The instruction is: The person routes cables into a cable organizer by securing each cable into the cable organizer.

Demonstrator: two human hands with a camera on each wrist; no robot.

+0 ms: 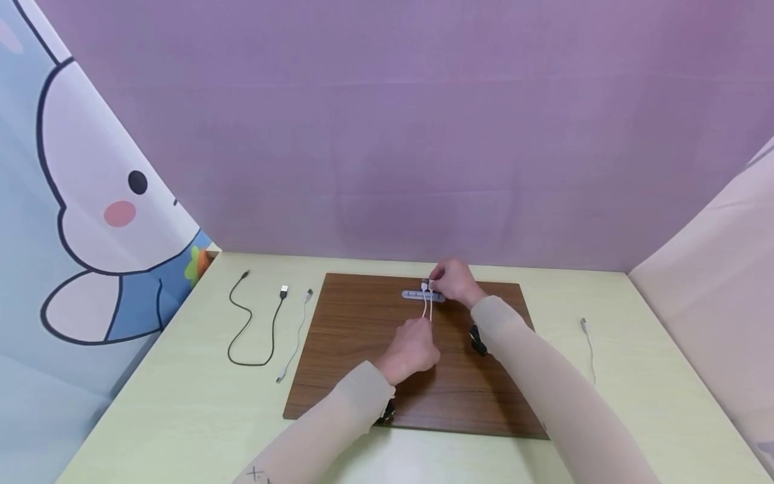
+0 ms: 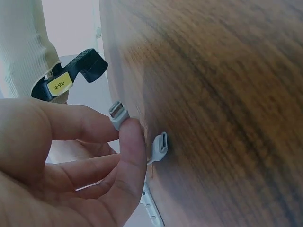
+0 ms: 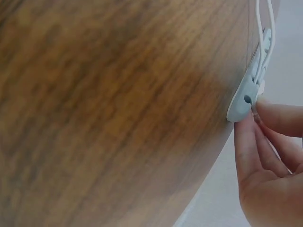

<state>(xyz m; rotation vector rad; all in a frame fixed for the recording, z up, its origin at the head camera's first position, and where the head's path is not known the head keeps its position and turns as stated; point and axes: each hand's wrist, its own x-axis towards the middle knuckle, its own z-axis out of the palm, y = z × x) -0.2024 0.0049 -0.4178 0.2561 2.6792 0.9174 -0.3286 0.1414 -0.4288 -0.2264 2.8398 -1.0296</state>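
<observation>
A grey cable holder [image 1: 414, 294] lies near the back edge of the brown board [image 1: 357, 343]; two white cables [image 1: 424, 302] run through it. My left hand [image 1: 411, 349] pinches a white cable end [image 2: 118, 114] between thumb and finger, while another white connector [image 2: 161, 145] sits beside it against the board. At the holder's right end, my right hand [image 1: 457, 282] pinches a white plug behind the holder [image 3: 242, 101], the plug mostly hidden by the fingers in the right wrist view.
Left of the board lie a black cable [image 1: 250, 364] and a short white cable [image 1: 299, 329]. Another white cable [image 1: 590, 346] lies on the table [image 1: 181, 403] to the right. A purple cloth [image 1: 387, 134] hangs behind.
</observation>
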